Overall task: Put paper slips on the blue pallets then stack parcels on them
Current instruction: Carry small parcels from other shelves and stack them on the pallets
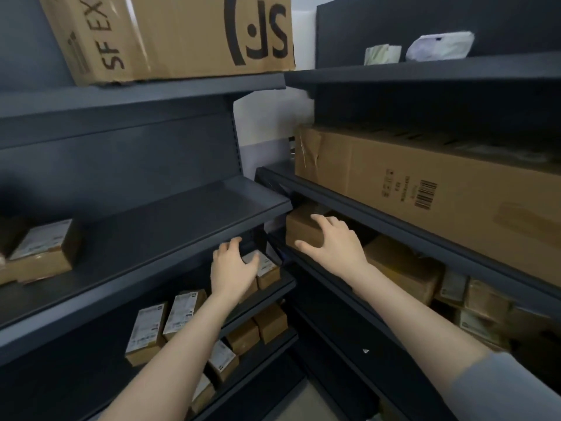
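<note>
While both grips are open & empty, bring left hand (232, 268) over to join right hand (337, 241) at the brown parcel (300, 228) on the rt-side shelf (303, 265); slide it out level, 2-handed.

The shelves (170, 214) are dark slate grey throughout. The large carton (170, 34) on the top shelf is brown cardboard with bold black lettering and a curved black logo. The long carton (440, 165) is the same brown, printed with small black text and a black striped barcode (426, 196). The small parcels (145, 332) are brown with white labels bearing fine dark print; one plain parcel (303, 229) is unmarked brown. A bag (440, 45) is white, the packet (383, 54) beside it pale green. The sleeve (510, 387) is grey, the wall (273, 126) white.
</note>
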Available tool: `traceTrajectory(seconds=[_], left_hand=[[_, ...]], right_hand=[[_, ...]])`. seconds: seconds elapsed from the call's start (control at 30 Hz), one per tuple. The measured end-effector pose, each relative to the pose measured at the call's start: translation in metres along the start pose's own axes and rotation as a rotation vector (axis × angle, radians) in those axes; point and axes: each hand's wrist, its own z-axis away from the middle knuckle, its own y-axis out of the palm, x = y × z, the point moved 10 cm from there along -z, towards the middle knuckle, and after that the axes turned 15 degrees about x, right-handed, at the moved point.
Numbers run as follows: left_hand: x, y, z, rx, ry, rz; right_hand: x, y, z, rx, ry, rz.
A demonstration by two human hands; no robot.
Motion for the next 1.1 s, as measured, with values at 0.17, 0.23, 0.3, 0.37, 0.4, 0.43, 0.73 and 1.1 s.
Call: traceTrajectory(seconds=[0.17, 0.23, 0.3, 0.37, 0.4, 0.43, 0.73, 1.1], left_hand=[[0.014, 0.034, -0.012, 0.027, -0.043, -0.004], [0.020, 0.050, -0.015, 0.043, -0.059, -0.033], [0.027, 0.072, -0.021, 0.058, -0.077, -0.039], [0.036, 0.095, -0.026, 0.057, -0.086, -0.038], [0.043, 0.107, -0.028, 0.055, -0.090, -0.045], [0.051, 0.119, -0.029, 0.051, -0.100, -0.051], [0.148, 0.267, -0.031, 0.094, -0.181, -0.003], [0.311, 0.393, -0.078, 0.128, -0.313, -0.115]], right_hand=[[-0.023, 0.037, -0.029, 0.079, 0.014, -0.004], [-0.023, 0.060, -0.041, 0.105, -0.011, -0.038], [-0.020, 0.087, -0.052, 0.131, -0.056, -0.079], [-0.024, 0.115, -0.064, 0.157, -0.088, -0.098], [-0.030, 0.128, -0.068, 0.163, -0.092, -0.101], [-0.039, 0.141, -0.072, 0.166, -0.090, -0.101], [-0.111, 0.274, -0.084, 0.162, -0.071, -0.134], [-0.211, 0.488, -0.113, 0.178, 0.028, -0.212]])
